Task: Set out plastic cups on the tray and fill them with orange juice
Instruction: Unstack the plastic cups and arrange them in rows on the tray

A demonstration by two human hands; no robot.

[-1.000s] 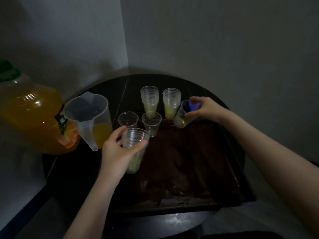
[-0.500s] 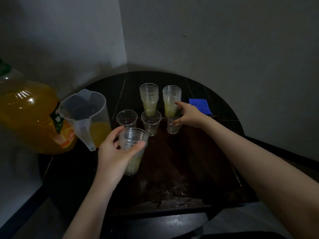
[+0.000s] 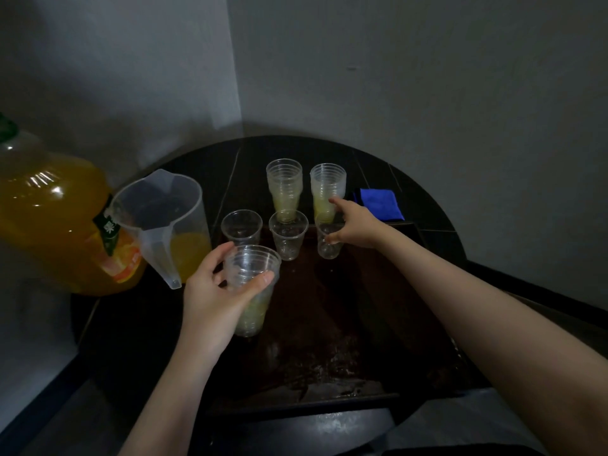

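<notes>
The third clear plastic cup (image 3: 329, 240), tilted in the air a second ago, now stands upright in the dark tray's (image 3: 378, 324) back row, right hand (image 3: 353, 225) fingers curled on its rim; left hand (image 3: 218, 291) grips the nested cup stack (image 3: 251, 287), so setting-out goes on.

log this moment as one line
phase: setting out cups | left hand: grips cup stack | right hand: holds third cup on tray | juice: unpoured

Three clear cups (image 3: 288, 239) stand upright in a row at the dark tray's (image 3: 378, 324) far edge.
</notes>
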